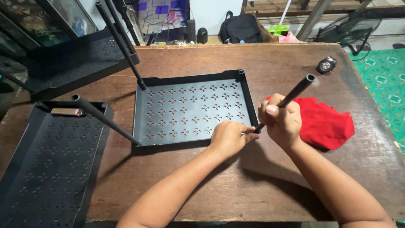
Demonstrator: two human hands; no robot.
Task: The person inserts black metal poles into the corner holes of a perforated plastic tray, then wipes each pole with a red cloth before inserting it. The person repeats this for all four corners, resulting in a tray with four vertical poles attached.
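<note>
Right hand (282,122) gripped a black tube leg (291,96), lower end at the near-right corner socket of the perforated black shelf tray (192,107) on the worktop (253,185). Left hand (228,137) closed, pressing on that corner. Step, judged: seating the third leg; next, upright alignment and a firm push.

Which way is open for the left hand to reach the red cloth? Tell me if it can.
Probably not directly: the right hand and its black tube stand between the left hand and the red cloth; it would have to go around them.
</note>
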